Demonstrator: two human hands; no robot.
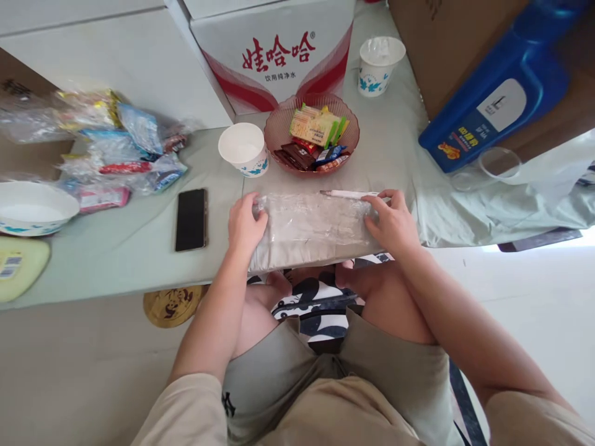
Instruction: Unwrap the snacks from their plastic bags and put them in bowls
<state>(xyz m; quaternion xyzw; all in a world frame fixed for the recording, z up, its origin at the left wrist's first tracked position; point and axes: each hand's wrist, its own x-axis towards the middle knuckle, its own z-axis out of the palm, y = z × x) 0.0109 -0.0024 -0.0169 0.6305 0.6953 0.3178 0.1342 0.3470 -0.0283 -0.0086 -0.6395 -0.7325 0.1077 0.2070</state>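
Note:
A clear plastic bag (316, 217) lies spread on the cloth at the table's front edge, between my two hands. My left hand (244, 224) rests at its left end, thumb and index finger apart, fingertips touching the plastic. At the right end, my right hand (394, 223) has its thumb on the bag and its fingers spread along the top edge. A white pen (348, 194) lies just above the bag, its right end by my right fingertips. Behind these stand a white paper cup (244, 148) and a pinkish glass bowl (279, 124) with wrapped snacks (313, 127).
A black phone (191, 220) lies left of my left hand. Farther left are a pile of snack wrappers (125, 152) and a paper bowl (35, 207). A carton (279, 56), another paper cup (381, 67) and a blue bottle (493, 93) stand toward the back.

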